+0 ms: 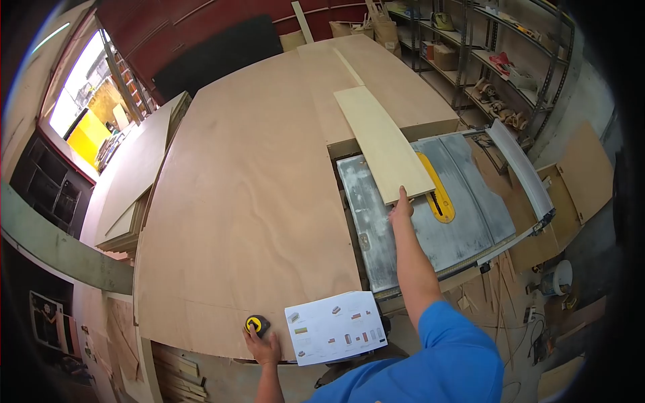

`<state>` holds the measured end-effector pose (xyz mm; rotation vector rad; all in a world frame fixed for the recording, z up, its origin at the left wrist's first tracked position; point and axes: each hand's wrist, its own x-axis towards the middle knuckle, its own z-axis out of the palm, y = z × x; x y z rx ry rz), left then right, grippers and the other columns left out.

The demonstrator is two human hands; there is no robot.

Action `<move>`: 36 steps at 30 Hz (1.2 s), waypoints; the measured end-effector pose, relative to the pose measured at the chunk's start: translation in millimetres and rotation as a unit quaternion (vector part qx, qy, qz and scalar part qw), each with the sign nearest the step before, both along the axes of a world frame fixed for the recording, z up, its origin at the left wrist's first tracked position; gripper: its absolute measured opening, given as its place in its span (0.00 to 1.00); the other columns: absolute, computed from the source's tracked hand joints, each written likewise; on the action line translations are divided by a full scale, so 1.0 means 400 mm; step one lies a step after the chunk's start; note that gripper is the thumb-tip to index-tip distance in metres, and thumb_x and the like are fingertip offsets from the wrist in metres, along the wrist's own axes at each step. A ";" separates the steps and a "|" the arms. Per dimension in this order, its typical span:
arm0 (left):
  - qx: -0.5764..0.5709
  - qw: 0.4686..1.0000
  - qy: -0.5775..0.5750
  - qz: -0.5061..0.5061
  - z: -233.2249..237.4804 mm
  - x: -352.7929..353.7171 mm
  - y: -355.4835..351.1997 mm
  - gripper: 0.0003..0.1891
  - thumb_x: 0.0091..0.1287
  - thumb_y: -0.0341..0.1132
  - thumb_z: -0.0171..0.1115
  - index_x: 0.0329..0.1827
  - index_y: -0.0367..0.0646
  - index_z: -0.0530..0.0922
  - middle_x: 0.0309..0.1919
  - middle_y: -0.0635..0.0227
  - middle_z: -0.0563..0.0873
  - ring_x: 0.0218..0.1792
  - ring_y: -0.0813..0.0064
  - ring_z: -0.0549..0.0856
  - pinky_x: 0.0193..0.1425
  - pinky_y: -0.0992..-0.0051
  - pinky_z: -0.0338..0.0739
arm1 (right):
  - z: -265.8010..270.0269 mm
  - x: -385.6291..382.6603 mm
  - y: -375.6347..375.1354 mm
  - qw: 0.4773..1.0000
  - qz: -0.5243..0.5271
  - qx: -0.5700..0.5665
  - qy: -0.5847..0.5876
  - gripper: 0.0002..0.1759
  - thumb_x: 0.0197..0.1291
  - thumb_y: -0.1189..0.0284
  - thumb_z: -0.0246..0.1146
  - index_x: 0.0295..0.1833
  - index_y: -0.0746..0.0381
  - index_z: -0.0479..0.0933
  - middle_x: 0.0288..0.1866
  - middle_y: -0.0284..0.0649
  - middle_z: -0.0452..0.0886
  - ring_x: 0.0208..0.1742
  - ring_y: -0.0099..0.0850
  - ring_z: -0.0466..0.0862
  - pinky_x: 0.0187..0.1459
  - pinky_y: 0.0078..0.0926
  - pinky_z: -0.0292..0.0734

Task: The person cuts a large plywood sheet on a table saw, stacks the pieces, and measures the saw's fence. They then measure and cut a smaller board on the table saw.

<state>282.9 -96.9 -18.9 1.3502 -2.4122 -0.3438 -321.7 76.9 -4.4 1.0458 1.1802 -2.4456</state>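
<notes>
My right hand grips the near end of a long pale wooden board, thumb on top and the other fingers hidden beneath. The board lies partly over the grey metal table of a table saw, beside its yellow blade insert, and reaches onto the large plywood worktop. At the front edge of that worktop, my left hand has its fingers on a black and yellow tape measure. A white sheet with printed small drawings lies between my hands, near my body.
A thin wood strip lies beyond the board. The saw's metal rail borders its right side. Stacked panels stand left of the worktop. Shelves fill the back right, with a bucket and wood offcuts on the floor.
</notes>
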 end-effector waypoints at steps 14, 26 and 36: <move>-0.013 1.000 0.004 -0.012 -0.001 0.005 0.011 0.45 0.61 0.47 0.67 0.80 0.46 0.55 0.75 0.37 0.59 0.72 0.38 0.65 0.75 0.49 0.59 | 0.190 0.264 0.176 0.981 0.062 -0.075 0.168 0.17 0.56 0.70 0.70 0.50 0.62 0.76 0.36 0.36 0.81 0.25 0.24 0.80 0.19 0.20 0.68; -0.059 0.996 -0.014 -0.072 0.056 -0.094 0.038 0.44 0.60 0.54 0.69 0.77 0.47 0.61 0.79 0.42 0.51 0.79 0.41 0.54 0.75 0.34 0.48 | 0.228 0.551 0.258 0.962 0.117 -0.132 0.208 0.15 0.58 0.70 0.67 0.48 0.67 0.76 0.36 0.38 0.81 0.22 0.22 0.78 0.16 0.17 0.65; 0.160 0.949 -0.185 -0.197 0.052 -0.683 0.064 0.50 0.61 0.72 0.58 0.81 0.56 0.56 0.82 0.44 0.43 0.81 0.39 0.38 0.73 0.26 0.35 | 0.205 0.053 -0.254 0.967 0.047 -0.118 0.220 0.26 0.54 0.71 0.68 0.56 0.76 0.76 0.53 0.47 0.81 0.51 0.37 0.83 0.54 0.31 0.76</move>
